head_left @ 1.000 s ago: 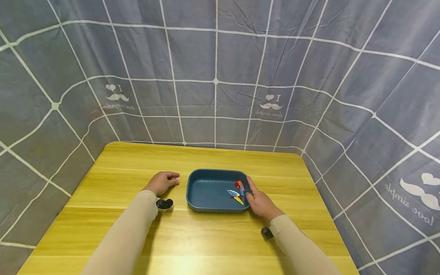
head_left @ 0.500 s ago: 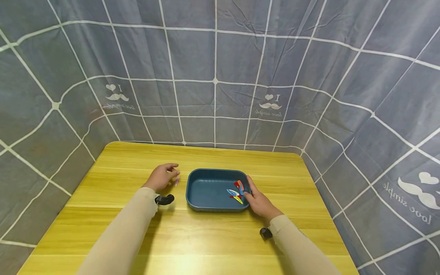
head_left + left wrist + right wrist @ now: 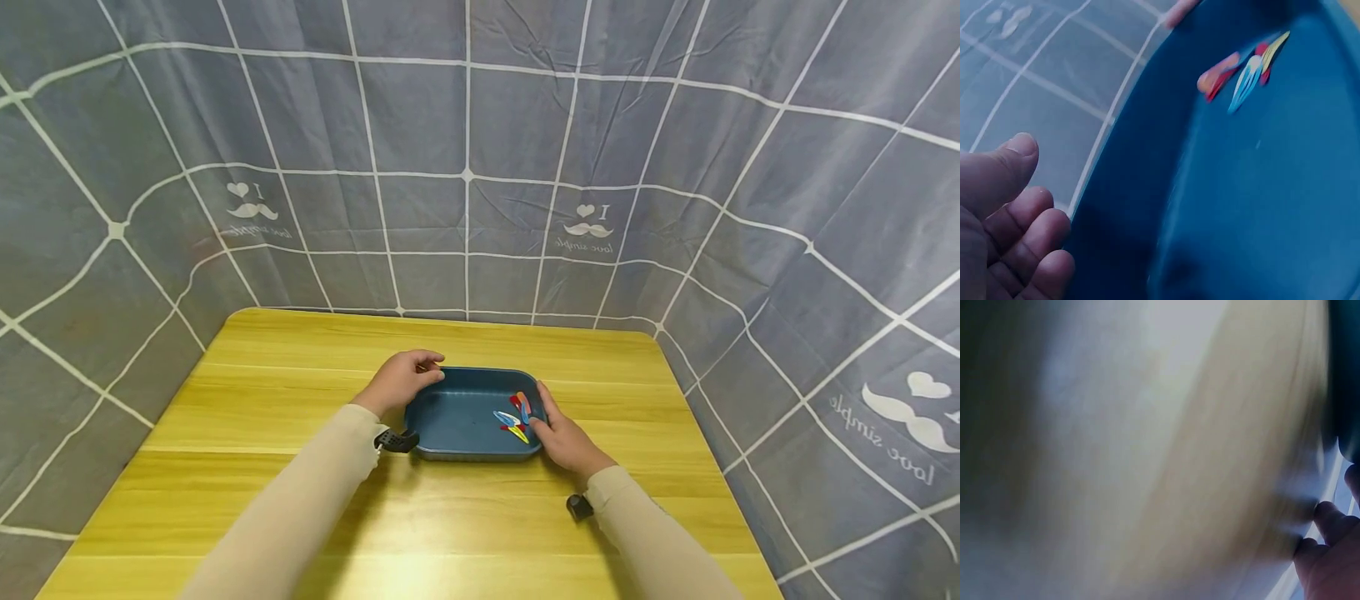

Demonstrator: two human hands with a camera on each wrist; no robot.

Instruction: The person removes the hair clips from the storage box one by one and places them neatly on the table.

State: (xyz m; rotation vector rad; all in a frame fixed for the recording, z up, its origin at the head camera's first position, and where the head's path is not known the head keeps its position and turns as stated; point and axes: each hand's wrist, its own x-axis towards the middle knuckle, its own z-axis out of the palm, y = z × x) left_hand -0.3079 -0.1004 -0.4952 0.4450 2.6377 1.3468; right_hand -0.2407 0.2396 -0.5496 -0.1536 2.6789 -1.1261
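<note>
The left hand (image 3: 400,383), loosely curling and showing nothing held, is risking a knock on the blue tray (image 3: 457,417) if it is dipping too low. Hair clips (image 3: 507,419) are lying inside at right, where the right hand (image 3: 567,440) is gripping the tray. Since the earlier frame, the left hand is reaching farther right.

"What fills the right wrist view?"

"Mostly the wooden table (image 3: 1210,425), badly blurred, brightest at top centre, dark at upper left."

"And your right hand (image 3: 1334,559)?"

"At lower right, my fingertips (image 3: 1310,551) pointing up and left, the rest running out of frame."

"Anything above?"

"A dark teal container (image 3: 1347,375) at the upper right edge; whether I touch it here, I can't tell."
</note>
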